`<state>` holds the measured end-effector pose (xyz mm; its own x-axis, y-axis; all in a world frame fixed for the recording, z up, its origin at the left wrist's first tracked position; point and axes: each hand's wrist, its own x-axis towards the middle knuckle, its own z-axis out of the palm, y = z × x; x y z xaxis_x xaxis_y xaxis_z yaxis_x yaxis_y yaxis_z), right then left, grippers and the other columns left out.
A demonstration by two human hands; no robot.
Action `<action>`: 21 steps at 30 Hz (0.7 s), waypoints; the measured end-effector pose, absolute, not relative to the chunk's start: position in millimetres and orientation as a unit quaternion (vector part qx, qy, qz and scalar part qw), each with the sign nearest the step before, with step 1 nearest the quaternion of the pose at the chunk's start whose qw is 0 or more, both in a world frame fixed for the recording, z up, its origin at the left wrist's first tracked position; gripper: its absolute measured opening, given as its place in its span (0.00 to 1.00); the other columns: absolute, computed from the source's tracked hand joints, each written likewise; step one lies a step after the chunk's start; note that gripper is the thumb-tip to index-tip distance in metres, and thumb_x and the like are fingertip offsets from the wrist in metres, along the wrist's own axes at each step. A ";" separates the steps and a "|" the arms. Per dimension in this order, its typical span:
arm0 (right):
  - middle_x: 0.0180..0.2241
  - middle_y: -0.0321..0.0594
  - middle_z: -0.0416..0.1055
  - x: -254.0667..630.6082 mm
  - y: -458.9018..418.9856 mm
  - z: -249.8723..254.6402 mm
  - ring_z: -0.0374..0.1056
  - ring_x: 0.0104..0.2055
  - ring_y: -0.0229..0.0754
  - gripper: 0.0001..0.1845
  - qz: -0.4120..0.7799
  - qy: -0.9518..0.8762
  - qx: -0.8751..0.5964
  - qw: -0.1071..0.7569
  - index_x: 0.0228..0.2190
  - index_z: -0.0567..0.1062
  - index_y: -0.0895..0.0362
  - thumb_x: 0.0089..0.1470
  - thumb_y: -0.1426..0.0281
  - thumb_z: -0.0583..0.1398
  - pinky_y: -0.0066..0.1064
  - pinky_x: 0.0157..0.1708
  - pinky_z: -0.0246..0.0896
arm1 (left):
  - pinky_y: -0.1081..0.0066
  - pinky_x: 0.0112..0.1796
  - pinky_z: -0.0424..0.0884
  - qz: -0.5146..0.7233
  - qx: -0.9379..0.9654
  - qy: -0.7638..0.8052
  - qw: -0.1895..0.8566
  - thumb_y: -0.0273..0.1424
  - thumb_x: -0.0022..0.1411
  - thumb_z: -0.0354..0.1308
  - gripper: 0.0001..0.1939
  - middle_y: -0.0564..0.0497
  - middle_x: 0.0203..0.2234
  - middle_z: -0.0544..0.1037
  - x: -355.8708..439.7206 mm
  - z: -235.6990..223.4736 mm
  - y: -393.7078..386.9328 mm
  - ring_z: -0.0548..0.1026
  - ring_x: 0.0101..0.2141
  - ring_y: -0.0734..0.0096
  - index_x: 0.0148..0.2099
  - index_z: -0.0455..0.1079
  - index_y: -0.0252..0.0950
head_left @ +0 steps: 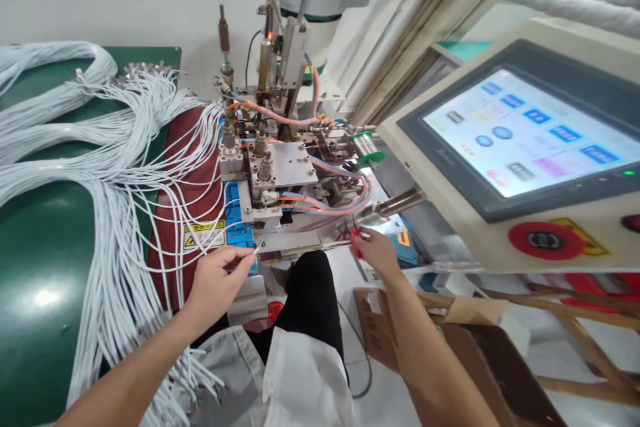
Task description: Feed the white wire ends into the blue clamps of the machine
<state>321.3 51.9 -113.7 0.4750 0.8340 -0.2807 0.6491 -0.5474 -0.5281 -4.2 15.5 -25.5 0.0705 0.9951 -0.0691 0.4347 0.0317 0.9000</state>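
My left hand (220, 278) pinches the end of a white cable (257, 248) between thumb and fingertips, just in front of the blue cable holder (241, 233) on the machine. My right hand (376, 250) is closed around a small red-handled tool (355, 241); its thin dark tip points away from me, and its exact kind is partly hidden by the fingers. Between and beyond both hands stands the metal bench machine (283, 163), with orange and blue air hoses. Several white cables run from the left up to its blue holder.
Bundles of white cables (107, 227) cover much of the green table (40, 280) at left. A touchscreen panel (525, 127) with a red stop button (546, 240) juts in at right. A solder wire spool (367, 149) sits on the machine. Cardboard boxes (375, 327) stand below right.
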 end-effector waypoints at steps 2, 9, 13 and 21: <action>0.29 0.48 0.74 306.6 26.7 -110.6 0.69 0.26 0.42 0.21 0.303 -0.452 -0.814 0.203 0.43 0.70 0.65 0.50 0.66 0.54 0.32 0.24 0.63 | 0.75 0.29 0.71 0.353 0.601 0.594 0.403 0.31 0.54 0.55 0.08 0.51 0.25 0.78 -2.5 -23.4 15.0 0.75 0.26 0.71 0.31 0.75 0.35; 0.37 0.45 0.71 214.9 -27.7 -60.8 0.69 0.31 0.41 0.19 0.243 -0.710 -0.545 0.373 0.43 0.72 0.54 0.46 0.71 0.59 0.32 0.28 0.66 | 0.74 0.30 0.70 0.351 0.602 0.613 0.373 0.30 0.54 0.55 0.07 0.51 0.25 0.78 -0.2 -17.9 12.3 0.74 0.27 0.71 0.30 0.75 0.35; 0.34 0.45 0.69 186.9 -22.3 -41.3 0.68 0.34 0.41 0.21 0.016 -0.808 -0.478 0.344 0.45 0.70 0.54 0.46 0.72 0.59 0.32 0.32 0.66 | 0.72 0.33 0.70 0.358 0.605 0.610 0.365 0.29 0.54 0.55 0.07 0.51 0.26 0.78 -1.1 -19.8 10.6 0.74 0.29 0.70 0.31 0.75 0.35; 0.34 0.44 0.70 185.6 -14.5 -40.7 0.68 0.32 0.42 0.21 -0.111 -0.830 -0.464 0.289 0.46 0.70 0.54 0.47 0.71 0.59 0.33 0.32 0.64 | 0.73 0.32 0.71 0.345 0.631 0.605 0.341 0.28 0.54 0.54 0.07 0.51 0.26 0.77 -0.8 -23.9 9.6 0.74 0.27 0.71 0.31 0.74 0.36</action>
<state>185.6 -14.5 -40.7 -0.4023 0.7060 0.5829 0.8344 0.5447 -0.0839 -0.8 9.6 -23.9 0.0289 0.9993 0.0225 0.5275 -0.0344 0.8488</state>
